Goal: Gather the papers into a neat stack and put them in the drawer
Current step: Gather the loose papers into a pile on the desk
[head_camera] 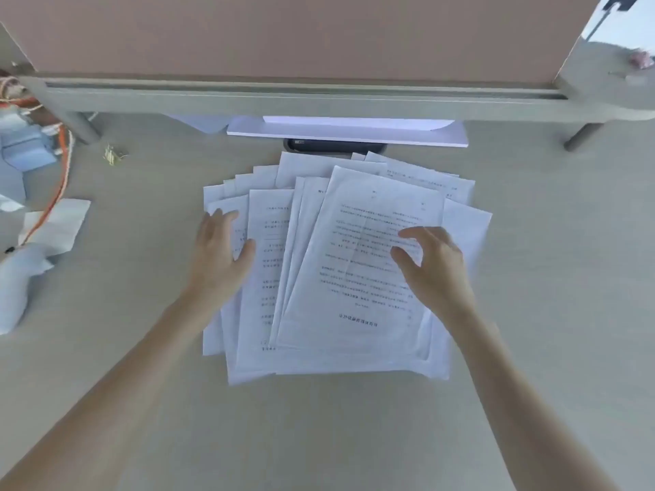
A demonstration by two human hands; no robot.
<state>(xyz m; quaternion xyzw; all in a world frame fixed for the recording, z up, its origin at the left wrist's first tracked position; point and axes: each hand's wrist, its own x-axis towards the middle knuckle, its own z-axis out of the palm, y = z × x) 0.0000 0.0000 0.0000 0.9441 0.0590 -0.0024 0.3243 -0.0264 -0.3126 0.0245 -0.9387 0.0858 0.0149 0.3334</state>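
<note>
Several printed white papers (340, 278) lie fanned out in a loose, uneven pile at the middle of the beige desk (354, 437). My left hand (219, 256) rests flat on the pile's left side, fingers spread and pointing away from me. My right hand (432, 267) hovers over or touches the right side of the top sheet, with its fingers curled and apart. Neither hand grips a sheet. No drawer is in view.
A white tray or shelf (347, 131) sits at the desk's back edge over a dark cable slot (333, 146). A pinkish partition (283, 33) rises behind. At the left lie crumpled white wrapping (21, 278), an orange cable (58, 193) and a small brass clip (112, 155).
</note>
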